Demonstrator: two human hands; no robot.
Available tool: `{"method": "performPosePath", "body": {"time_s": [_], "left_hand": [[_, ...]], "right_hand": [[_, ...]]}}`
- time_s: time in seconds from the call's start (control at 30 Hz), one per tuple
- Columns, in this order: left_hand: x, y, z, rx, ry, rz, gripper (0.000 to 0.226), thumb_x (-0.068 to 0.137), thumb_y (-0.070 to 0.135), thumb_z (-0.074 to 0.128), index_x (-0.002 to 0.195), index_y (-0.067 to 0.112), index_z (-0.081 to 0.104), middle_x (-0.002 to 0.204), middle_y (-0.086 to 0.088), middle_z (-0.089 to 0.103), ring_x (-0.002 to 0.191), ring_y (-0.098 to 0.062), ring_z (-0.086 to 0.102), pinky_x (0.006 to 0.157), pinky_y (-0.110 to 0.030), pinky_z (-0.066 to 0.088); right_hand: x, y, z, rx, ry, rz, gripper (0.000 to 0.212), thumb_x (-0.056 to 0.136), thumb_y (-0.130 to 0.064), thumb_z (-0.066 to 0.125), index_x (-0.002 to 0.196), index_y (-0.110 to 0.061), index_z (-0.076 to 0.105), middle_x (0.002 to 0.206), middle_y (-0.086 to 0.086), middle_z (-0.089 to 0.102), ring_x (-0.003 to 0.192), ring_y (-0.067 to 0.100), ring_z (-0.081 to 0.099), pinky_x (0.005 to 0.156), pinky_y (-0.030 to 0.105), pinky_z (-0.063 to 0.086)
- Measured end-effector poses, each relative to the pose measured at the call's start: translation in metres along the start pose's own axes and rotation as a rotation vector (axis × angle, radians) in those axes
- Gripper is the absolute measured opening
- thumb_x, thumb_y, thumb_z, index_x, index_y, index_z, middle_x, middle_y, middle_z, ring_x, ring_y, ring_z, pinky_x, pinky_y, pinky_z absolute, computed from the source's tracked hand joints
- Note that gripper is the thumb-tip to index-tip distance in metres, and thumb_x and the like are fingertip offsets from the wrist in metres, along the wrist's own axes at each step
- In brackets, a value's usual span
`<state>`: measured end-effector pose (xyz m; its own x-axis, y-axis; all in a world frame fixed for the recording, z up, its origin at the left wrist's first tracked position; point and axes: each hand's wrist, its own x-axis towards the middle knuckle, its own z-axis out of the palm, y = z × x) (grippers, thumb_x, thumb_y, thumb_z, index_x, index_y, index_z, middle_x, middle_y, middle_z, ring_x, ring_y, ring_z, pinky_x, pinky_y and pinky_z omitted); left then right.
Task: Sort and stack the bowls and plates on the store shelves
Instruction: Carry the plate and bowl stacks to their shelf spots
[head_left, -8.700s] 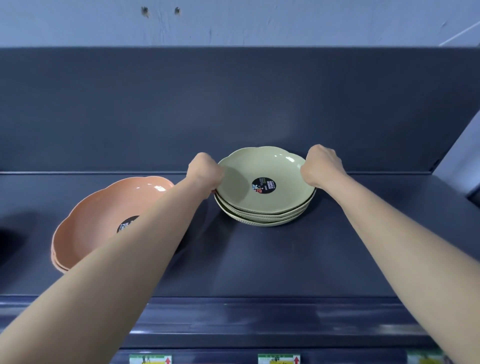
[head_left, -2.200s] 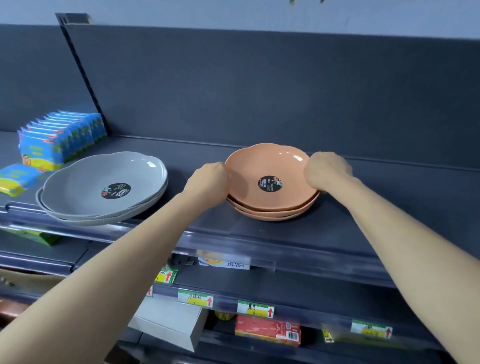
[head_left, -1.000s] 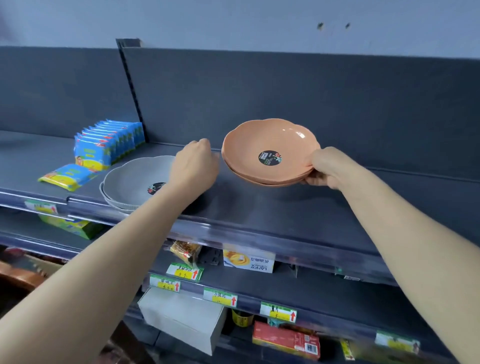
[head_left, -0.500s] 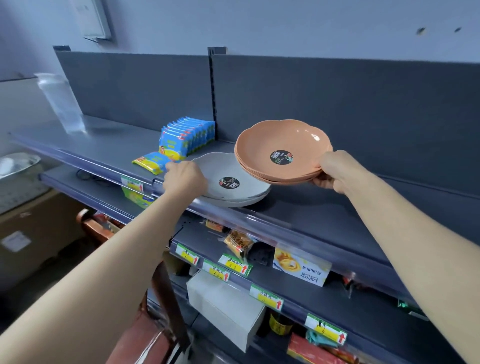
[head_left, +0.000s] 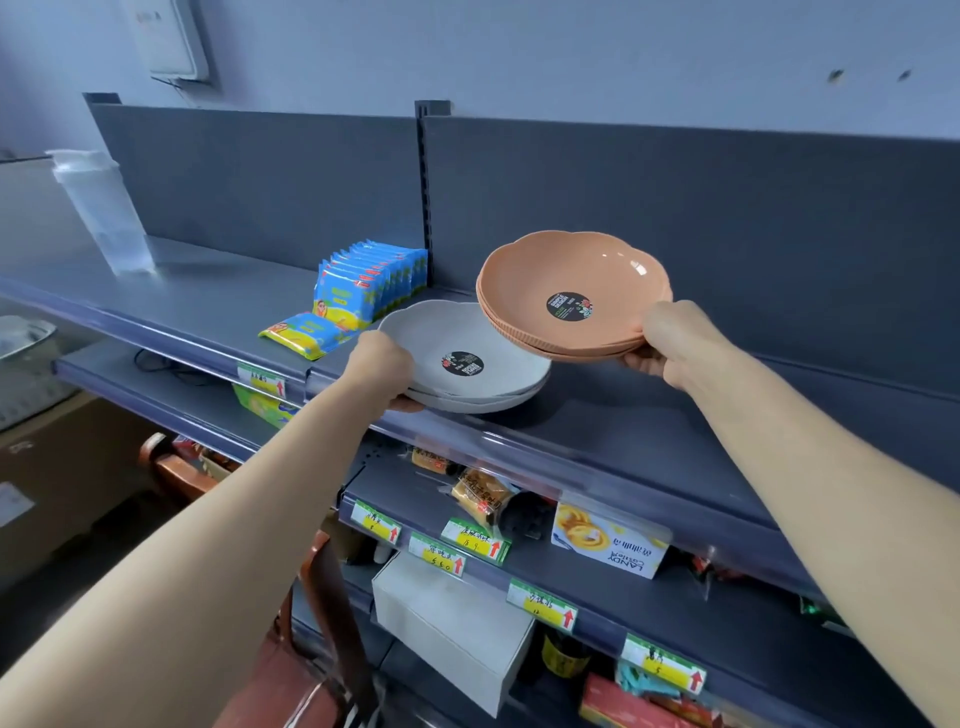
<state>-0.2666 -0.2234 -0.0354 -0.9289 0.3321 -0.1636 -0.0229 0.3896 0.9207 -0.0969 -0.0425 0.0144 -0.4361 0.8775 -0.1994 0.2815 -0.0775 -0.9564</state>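
Note:
A small stack of orange scalloped plates (head_left: 566, 280) with a black round sticker hangs in the air above the top shelf (head_left: 649, 436), tilted toward me. My right hand (head_left: 670, 343) grips its right rim, thumb on top, fingers underneath. Partly beneath it, a stack of grey scalloped plates (head_left: 457, 338) sits near the shelf's front edge. My left hand (head_left: 384, 369) is closed on the grey stack's left rim, with fingers under it.
Blue and yellow snack packets (head_left: 363, 280) stand just left of the grey plates, one lying flat (head_left: 306, 332). A clear plastic container (head_left: 104, 213) stands far left. Lower shelves carry price tags, a white box (head_left: 452, 629) and packaged goods.
My left hand let go of the orange stack and took hold of the grey stack's rim. My right hand alone lifted the orange plates off the shelf. The view swung left.

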Motion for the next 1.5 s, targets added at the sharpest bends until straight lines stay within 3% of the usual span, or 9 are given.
{"method": "performPosePath", "body": {"time_s": [0.1,0.2,0.5,0.7,0.9,1.07,1.2,1.3,1.5], "left_hand": [[0.006,0.008,0.004,-0.090,-0.049,-0.009,0.025,0.097,0.004,0.033,0.115,0.000,0.049,0.109,-0.014,0.058,0.085,-0.034,0.064,0.033,-0.025,0.050],[0.012,0.019,0.020,-0.093,-0.090,0.062,0.042,0.092,0.004,0.039,0.134,0.000,0.039,0.133,-0.016,0.049,0.098,-0.039,0.061,0.031,-0.030,0.050],[-0.033,0.048,0.104,-0.076,-0.307,0.144,0.040,0.094,0.007,0.030,0.134,0.004,0.028,0.129,-0.005,0.045,0.102,-0.035,0.060,0.046,-0.034,0.051],[-0.090,0.059,0.149,-0.097,-0.473,0.200,0.030,0.097,0.008,0.028,0.127,0.004,0.031,0.112,-0.002,0.043,0.069,-0.020,0.055,0.039,-0.029,0.050],[-0.178,0.067,0.192,-0.077,-0.621,0.281,0.041,0.095,0.004,0.032,0.135,0.001,0.025,0.130,-0.010,0.044,0.096,-0.033,0.058,0.056,-0.043,0.055],[-0.264,0.057,0.226,0.029,-0.690,0.364,0.045,0.096,0.008,0.036,0.138,-0.001,0.022,0.139,-0.014,0.043,0.122,-0.035,0.048,0.099,-0.048,0.046],[-0.330,0.048,0.245,0.010,-0.791,0.389,0.043,0.097,0.007,0.036,0.137,0.003,0.024,0.127,-0.006,0.044,0.116,-0.028,0.048,0.092,-0.036,0.045],[-0.366,0.043,0.259,0.007,-0.882,0.371,0.031,0.095,0.012,0.032,0.125,0.009,0.031,0.124,-0.007,0.049,0.113,-0.037,0.054,0.092,-0.054,0.050],[-0.437,0.039,0.282,0.039,-1.084,0.457,0.041,0.091,0.009,0.031,0.132,0.007,0.027,0.117,-0.004,0.047,0.106,-0.036,0.056,0.084,-0.055,0.054]], "right_hand": [[0.004,0.004,-0.007,0.023,0.067,0.004,0.036,0.091,0.000,0.035,0.121,-0.008,0.053,0.080,0.006,0.060,0.064,0.019,0.060,0.038,0.019,0.048],[-0.003,0.007,-0.019,0.061,0.130,0.013,0.032,0.092,-0.002,0.034,0.117,-0.010,0.052,0.080,0.007,0.060,0.063,0.019,0.060,0.041,0.021,0.048],[-0.044,0.040,-0.106,0.201,0.461,0.007,0.025,0.090,-0.003,0.036,0.107,-0.009,0.054,0.085,0.007,0.063,0.063,0.019,0.060,0.039,0.019,0.046],[-0.090,0.068,-0.174,0.277,0.621,0.014,0.023,0.091,-0.004,0.038,0.105,-0.010,0.055,0.097,0.011,0.065,0.065,0.020,0.059,0.037,0.018,0.045],[-0.161,0.101,-0.252,0.336,0.787,0.016,0.020,0.093,-0.004,0.040,0.106,-0.009,0.054,0.095,0.011,0.064,0.063,0.019,0.058,0.036,0.016,0.045],[-0.232,0.130,-0.314,0.390,0.926,0.040,0.025,0.091,-0.001,0.037,0.109,-0.008,0.053,0.094,0.013,0.063,0.061,0.020,0.058,0.033,0.015,0.043],[-0.284,0.153,-0.348,0.418,1.022,0.046,0.025,0.090,0.000,0.037,0.107,-0.009,0.052,0.087,0.009,0.062,0.056,0.019,0.058,0.034,0.015,0.045],[-0.320,0.169,-0.366,0.439,1.109,0.052,0.020,0.090,0.001,0.039,0.102,-0.008,0.052,0.084,0.009,0.061,0.057,0.020,0.058,0.034,0.016,0.045],[-0.400,0.186,-0.388,0.437,1.298,0.058,0.019,0.090,0.004,0.039,0.099,-0.005,0.053,0.073,0.006,0.059,0.056,0.018,0.056,0.037,0.018,0.049]]}}
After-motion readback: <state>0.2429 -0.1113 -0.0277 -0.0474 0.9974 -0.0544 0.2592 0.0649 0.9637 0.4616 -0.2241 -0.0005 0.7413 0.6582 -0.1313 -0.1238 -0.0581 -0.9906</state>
